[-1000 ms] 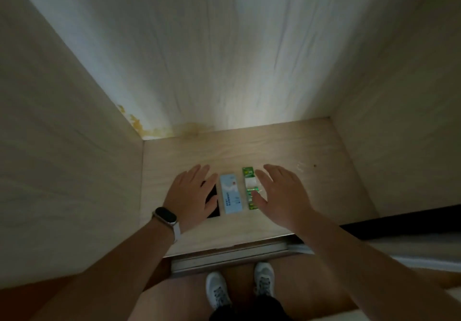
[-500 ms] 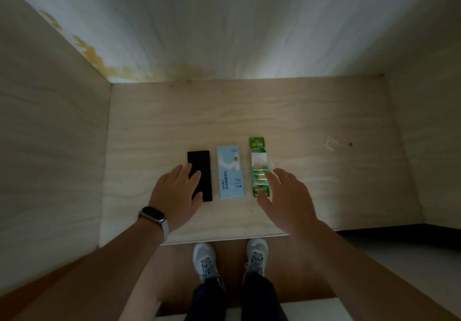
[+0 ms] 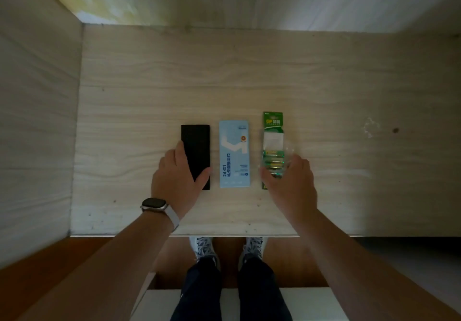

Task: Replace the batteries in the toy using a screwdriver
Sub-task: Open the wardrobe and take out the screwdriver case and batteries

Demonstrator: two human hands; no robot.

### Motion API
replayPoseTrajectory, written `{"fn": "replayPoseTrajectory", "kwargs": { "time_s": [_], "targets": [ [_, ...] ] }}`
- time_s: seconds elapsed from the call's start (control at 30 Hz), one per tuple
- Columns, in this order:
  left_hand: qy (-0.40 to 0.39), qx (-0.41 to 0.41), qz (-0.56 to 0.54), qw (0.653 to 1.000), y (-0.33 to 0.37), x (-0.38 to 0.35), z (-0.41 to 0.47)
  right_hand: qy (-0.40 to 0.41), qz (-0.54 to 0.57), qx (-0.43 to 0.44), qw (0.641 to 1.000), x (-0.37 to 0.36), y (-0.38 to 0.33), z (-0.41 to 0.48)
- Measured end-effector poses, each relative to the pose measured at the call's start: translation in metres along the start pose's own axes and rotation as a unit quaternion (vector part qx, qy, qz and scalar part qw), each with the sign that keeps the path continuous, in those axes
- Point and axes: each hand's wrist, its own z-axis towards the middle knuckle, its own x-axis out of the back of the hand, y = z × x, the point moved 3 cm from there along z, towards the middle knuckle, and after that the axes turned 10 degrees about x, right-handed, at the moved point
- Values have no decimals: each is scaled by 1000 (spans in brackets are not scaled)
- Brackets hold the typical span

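Grips have formed: left hand [image 3: 178, 183] now clasps the flat black rectangular slab [image 3: 197, 141] left of the light-blue cardboard box [image 3: 234, 153]; right hand [image 3: 291, 186] curls round the green battery blister pack [image 3: 273, 131] right of it.

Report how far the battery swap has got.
Done: nothing visible beyond the layout; the black slab, blue box and battery pack lie side by side on the table, box closed. In hand: the left hand holds the slab's near end; the right hand is over the pack, its grip blurred. Left: getting the screwdriver out, unscrewing, swapping batteries, closing.
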Motion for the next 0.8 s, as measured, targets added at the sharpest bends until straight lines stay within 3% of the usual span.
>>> {"fn": "replayPoseTrajectory", "kwargs": {
  "time_s": [0.23,0.47,0.8],
  "targets": [
    [-30,127,-170,977,6,-3,4,5,39,-78,996,-8,-14,12],
    [-64,140,-240,958,13,-8,2,-15,49,-91,995,-12,-18,16],
    [-75,141,-333,929,5,-7,2,20,86,-69,994,-14,-26,9]
  ]
}}
